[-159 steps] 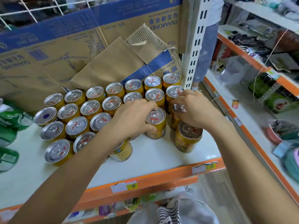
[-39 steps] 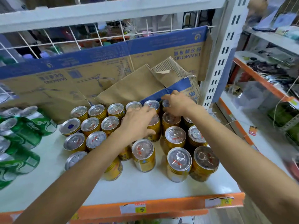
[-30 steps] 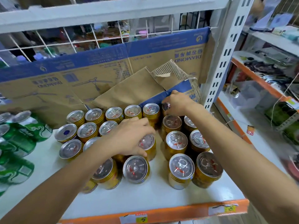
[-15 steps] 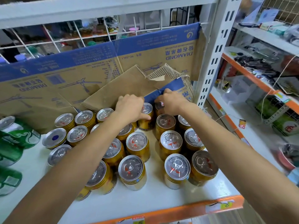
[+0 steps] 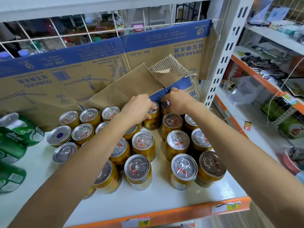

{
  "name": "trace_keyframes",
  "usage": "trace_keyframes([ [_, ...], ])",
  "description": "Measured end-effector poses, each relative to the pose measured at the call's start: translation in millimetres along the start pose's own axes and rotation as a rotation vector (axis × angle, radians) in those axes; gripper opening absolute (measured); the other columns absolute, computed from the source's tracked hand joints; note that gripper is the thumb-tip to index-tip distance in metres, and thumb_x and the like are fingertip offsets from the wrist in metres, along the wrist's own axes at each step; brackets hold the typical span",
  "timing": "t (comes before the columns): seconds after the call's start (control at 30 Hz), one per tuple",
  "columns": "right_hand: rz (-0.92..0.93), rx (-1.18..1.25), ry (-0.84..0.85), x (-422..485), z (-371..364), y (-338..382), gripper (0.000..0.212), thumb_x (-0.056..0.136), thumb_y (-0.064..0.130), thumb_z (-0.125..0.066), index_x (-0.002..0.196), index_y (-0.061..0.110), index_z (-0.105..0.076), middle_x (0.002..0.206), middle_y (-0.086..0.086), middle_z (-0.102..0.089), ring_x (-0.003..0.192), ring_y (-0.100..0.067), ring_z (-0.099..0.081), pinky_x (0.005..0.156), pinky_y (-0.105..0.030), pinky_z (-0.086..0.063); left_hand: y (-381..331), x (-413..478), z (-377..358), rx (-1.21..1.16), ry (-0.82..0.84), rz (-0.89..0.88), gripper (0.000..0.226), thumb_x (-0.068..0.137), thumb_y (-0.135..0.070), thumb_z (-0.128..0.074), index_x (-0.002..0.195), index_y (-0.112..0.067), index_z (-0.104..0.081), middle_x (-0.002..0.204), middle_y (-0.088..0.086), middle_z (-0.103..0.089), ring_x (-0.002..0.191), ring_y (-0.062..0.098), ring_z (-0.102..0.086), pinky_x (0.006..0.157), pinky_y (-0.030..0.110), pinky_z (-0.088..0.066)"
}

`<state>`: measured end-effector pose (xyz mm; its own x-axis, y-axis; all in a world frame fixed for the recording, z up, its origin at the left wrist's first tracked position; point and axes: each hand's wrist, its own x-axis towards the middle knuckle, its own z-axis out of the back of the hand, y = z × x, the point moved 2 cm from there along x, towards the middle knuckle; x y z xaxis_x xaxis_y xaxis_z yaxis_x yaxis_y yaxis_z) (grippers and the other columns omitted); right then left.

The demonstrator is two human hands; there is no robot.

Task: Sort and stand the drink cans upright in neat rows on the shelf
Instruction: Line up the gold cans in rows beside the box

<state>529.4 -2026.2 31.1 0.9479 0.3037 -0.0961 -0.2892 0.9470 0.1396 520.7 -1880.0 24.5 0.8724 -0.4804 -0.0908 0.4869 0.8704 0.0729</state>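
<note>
Fingers of left hand (image 5: pixel 138 110) curled over back-row gold can (image 5: pixel 152 124), right hand (image 5: pixel 178 102) fingers round neighbouring can (image 5: pixel 166 104).

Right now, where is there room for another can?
Bare shelf runs along the orange edge before the gold cans, and between those and the green cans. Crowded at the cardboard by the left hand and right hand.

cans (image 5: pixel 137 168): glossy gold metal | cardboard (image 5: pixel 49 83): matt, torn | shelf (image 5: pixel 164 204): smooth white

Bare shelf (image 5: pixel 164 199) along the front edge; leaning cardboard (image 5: pixel 125 89) close behind gold cans (image 5: pixel 137 169).
</note>
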Motion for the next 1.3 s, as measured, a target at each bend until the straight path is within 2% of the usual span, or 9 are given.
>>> trace_keyframes([
  [0.07, -0.002, -0.005, 0.000, 0, 0, 0, 0.032, 0.093, 0.032, -0.050, 0.122, 0.023, -0.059, 0.119, -0.015, -0.046, 0.107, -0.035, -0.051, 0.082, -0.033, -0.040, 1, -1, -2, 0.061, 0.001, -0.039, 0.031, 0.091, -0.030, -0.062, 0.121, -0.026, -0.059, 0.113, 0.009, -0.051, 0.103, 0.031, -0.055, 0.079, 0.039, -0.045],
  [0.23, -0.006, -0.014, 0.021, -1, 2, 2, 0.034, 0.093, 0.031, -0.049, 0.125, 0.025, -0.058, 0.120, -0.015, -0.045, 0.108, -0.035, -0.050, 0.085, -0.034, -0.041, 8, -9, -7, 0.013, -0.041, -0.112, 0.027, 0.094, -0.026, -0.057, 0.120, -0.020, -0.061, 0.119, 0.007, -0.053, 0.108, 0.027, -0.054, 0.088, 0.042, -0.046],
  [0.37, -0.003, -0.023, 0.030, -1, 3, 4, 0.034, 0.094, 0.028, -0.048, 0.127, 0.026, -0.056, 0.122, -0.015, -0.046, 0.111, -0.033, -0.049, 0.087, -0.034, -0.041, 16, -13, -12, -0.195, -0.129, -0.152, 0.029, 0.088, -0.015, -0.066, 0.117, -0.018, -0.069, 0.114, 0.005, -0.060, 0.106, 0.025, -0.057, 0.089, 0.039, -0.046],
  [0.57, -0.006, -0.022, 0.031, -4, 2, 4, 0.038, 0.095, 0.029, -0.046, 0.133, 0.028, -0.052, 0.124, -0.014, -0.045, 0.113, -0.032, -0.049, 0.090, -0.035, -0.041, 28, -11, -20, -0.380, -0.259, -0.180, 0.017, 0.075, -0.007, -0.078, 0.091, -0.010, -0.077, 0.089, 0.004, -0.070, 0.086, 0.023, -0.066, 0.079, 0.041, -0.053],
  [0.8, -0.008, -0.009, 0.027, -3, 2, 3, 0.039, 0.095, 0.031, -0.048, 0.134, 0.029, -0.050, 0.125, -0.012, -0.045, 0.115, -0.030, -0.048, 0.090, -0.031, -0.041, 34, -5, -19, -0.419, -0.246, -0.166, 0.010, 0.073, -0.008, -0.080, 0.083, -0.009, -0.075, 0.087, 0.002, -0.071, 0.083, 0.019, -0.066, 0.079, 0.036, -0.053],
  [0.9, -0.013, -0.013, 0.023, -2, 2, 2, 0.036, 0.095, 0.031, -0.048, 0.131, 0.028, -0.053, 0.123, -0.012, -0.045, 0.114, -0.031, -0.049, 0.087, -0.032, -0.041, 36, -6, -27, -0.376, -0.270, -0.133, 0.011, 0.074, -0.012, -0.079, 0.084, -0.013, -0.076, 0.092, 0.002, -0.071, 0.095, 0.020, -0.064, 0.083, 0.040, -0.052],
  [1.0, -0.020, -0.024, 0.023, -3, 2, 3, 0.036, 0.096, 0.031, -0.047, 0.132, 0.028, -0.052, 0.124, -0.013, -0.044, 0.114, -0.031, -0.048, 0.088, -0.033, -0.041, 27, -13, -20, -0.213, -0.282, -0.067, 0.015, 0.080, -0.024, -0.074, 0.095, -0.025, -0.075, 0.112, -0.003, -0.064, 0.114, 0.020, -0.052, 0.091, 0.043, -0.047],
  [1.13, -0.031, -0.036, 0.015, -7, -1, 4, 0.034, 0.096, 0.031, -0.045, 0.129, 0.027, -0.053, 0.124, -0.015, -0.042, 0.113, -0.034, -0.049, 0.082, -0.033, -0.038, 8, -40, 10, -0.235, -0.125, -0.135, 0.038, 0.086, -0.038, -0.067, 0.121, -0.027, -0.064, 0.128, -0.005, -0.052, 0.117, 0.013, -0.048, 0.096, 0.035, -0.043],
  [1.3, -0.040, -0.036, -0.001, -11, -1, 5, 0.034, 0.095, 0.031, -0.048, 0.128, 0.025, -0.053, 0.129, -0.015, -0.041, 0.114, -0.033, -0.048, 0.083, -0.032, -0.038, -5, -72, 11, -0.098, 0.292, -0.203, 0.064, 0.076, -0.063, -0.065, 0.131, -0.033, -0.052, 0.127, -0.007, -0.058, 0.119, 0.015, -0.049, 0.099, 0.037, -0.043],
])
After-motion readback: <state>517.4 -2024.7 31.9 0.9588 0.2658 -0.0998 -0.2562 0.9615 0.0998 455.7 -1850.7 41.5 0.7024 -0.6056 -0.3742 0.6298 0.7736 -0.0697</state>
